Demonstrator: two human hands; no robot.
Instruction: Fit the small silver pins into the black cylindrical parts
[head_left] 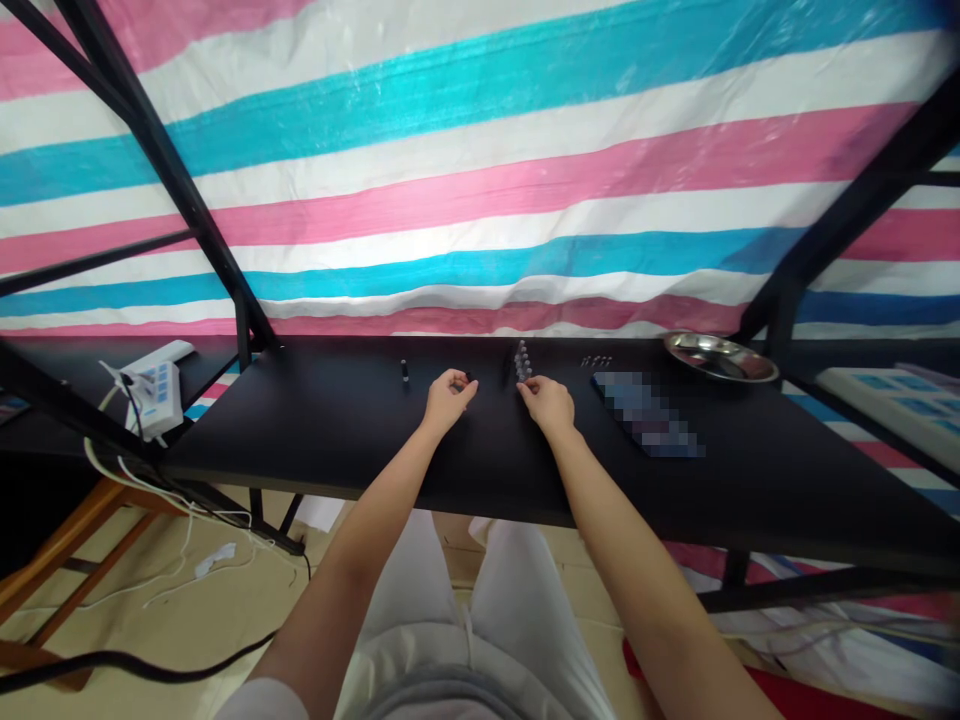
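Note:
Above the black table (337,430), my left hand (448,398) is closed around a small dark piece (469,378), mostly covered by the fingers. My right hand (549,404) pinches at the near end of a row of small clear or silvery pieces (523,358); what exactly sits between thumb and finger is too small to make out. Just left of that row is a thin dark upright shape (508,362). A small black tube with a pale band (405,371) stands to the left of my left hand.
Several tiny light pieces (596,361) lie at the back right, near a pixelated blue flat item (646,415). Beyond them is a shiny metal plate (721,358). A white power strip (154,395) with cables is at left. Black metal posts (180,190) frame the table.

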